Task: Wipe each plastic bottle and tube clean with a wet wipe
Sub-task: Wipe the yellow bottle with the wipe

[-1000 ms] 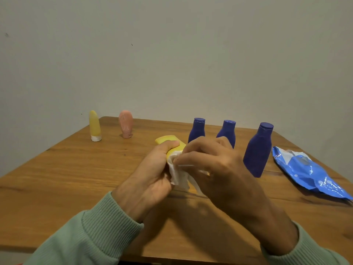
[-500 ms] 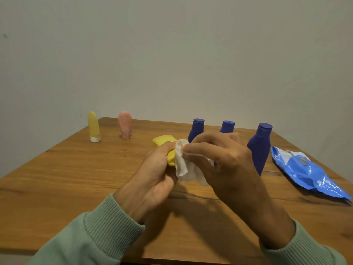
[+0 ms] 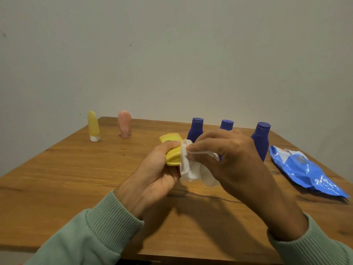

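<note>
Two grips meet above the wooden desk [image 3: 76,169]: the left grip [image 3: 152,175] is curled round a squat yellow plastic tube [image 3: 172,148], and the right grip [image 3: 235,161] pinches a crumpled white wet wipe [image 3: 191,169] against the tube's right side. Behind the right grip stand the left blue bottle [image 3: 195,129], the middle blue bottle [image 3: 226,124], half hidden by knuckles, and the larger right blue bottle [image 3: 260,142]. Right of it lies a shiny blue wipe packet [image 3: 305,171]. Well left of the left grip stand a slim yellow white-capped tube [image 3: 93,126] and a pink tube [image 3: 124,124]
</note>
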`<state>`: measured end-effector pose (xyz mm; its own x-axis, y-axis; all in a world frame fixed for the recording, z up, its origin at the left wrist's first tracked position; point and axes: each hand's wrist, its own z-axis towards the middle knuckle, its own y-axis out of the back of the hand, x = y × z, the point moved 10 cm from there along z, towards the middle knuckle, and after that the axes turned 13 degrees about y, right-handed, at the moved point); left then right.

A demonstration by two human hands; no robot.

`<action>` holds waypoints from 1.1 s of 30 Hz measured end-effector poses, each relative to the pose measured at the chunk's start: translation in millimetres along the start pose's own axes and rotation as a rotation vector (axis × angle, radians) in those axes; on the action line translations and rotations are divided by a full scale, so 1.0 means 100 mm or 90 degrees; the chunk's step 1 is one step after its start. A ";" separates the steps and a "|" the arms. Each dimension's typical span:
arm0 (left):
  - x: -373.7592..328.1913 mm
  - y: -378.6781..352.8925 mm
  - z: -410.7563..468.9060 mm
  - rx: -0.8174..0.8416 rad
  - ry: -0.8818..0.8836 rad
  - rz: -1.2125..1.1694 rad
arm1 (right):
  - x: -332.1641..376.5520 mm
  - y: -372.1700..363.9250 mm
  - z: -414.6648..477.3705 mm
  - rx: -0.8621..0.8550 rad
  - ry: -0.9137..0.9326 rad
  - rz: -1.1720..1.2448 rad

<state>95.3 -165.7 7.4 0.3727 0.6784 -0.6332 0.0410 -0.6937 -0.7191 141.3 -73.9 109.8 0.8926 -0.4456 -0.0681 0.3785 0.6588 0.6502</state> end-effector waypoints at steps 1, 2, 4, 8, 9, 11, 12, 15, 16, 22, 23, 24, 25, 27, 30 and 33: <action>-0.01 0.01 0.00 -0.004 -0.005 -0.010 | -0.05 0.02 -0.01 -0.003 -0.016 0.017; -0.03 0.01 0.01 -0.009 -0.009 -0.021 | -0.09 0.04 -0.01 -0.008 -0.033 0.038; -0.03 0.02 0.01 -0.010 -0.013 -0.034 | -0.13 0.05 -0.03 -0.022 -0.052 0.079; -0.01 0.00 0.01 0.003 -0.018 -0.017 | -0.06 0.04 -0.02 -0.038 -0.035 0.088; 0.00 0.02 0.02 -0.002 -0.016 -0.007 | -0.03 0.03 -0.01 -0.035 -0.025 0.076; 0.04 0.05 0.05 -0.013 -0.009 0.011 | 0.04 0.01 -0.01 -0.016 0.005 0.038; 0.06 0.07 0.05 -0.019 -0.004 0.019 | 0.07 -0.03 -0.01 0.002 0.016 0.019; 0.12 0.10 0.06 -0.038 0.015 0.040 | 0.18 -0.13 -0.02 0.049 0.050 -0.033; 0.14 0.10 0.06 -0.040 0.022 0.053 | 0.22 -0.17 -0.02 0.069 0.057 -0.042; 0.19 0.03 0.06 -0.002 0.057 0.053 | 0.24 -0.19 -0.01 0.118 0.076 -0.037; 0.16 0.03 0.06 0.001 0.052 0.046 | 0.20 -0.14 0.00 0.108 0.076 -0.033; 0.12 0.05 0.07 -0.002 0.042 0.039 | 0.16 -0.09 0.01 0.098 0.078 -0.035; 0.09 0.07 0.08 -0.010 0.029 0.036 | 0.13 -0.05 0.02 0.090 0.078 -0.040; 0.05 0.13 0.08 -0.035 0.013 0.037 | 0.09 -0.02 0.02 0.080 0.069 -0.042; 0.07 0.14 0.08 -0.049 0.011 0.037 | 0.16 -0.04 0.01 0.073 0.074 -0.061; 0.14 0.10 0.05 -0.053 0.025 0.062 | 0.26 -0.13 0.00 0.082 0.089 -0.053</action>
<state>96.3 -162.2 -10.5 0.4153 0.5973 -0.6862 0.0783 -0.7750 -0.6271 159.6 -94.0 99.2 0.8885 -0.4004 -0.2242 0.4258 0.5369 0.7283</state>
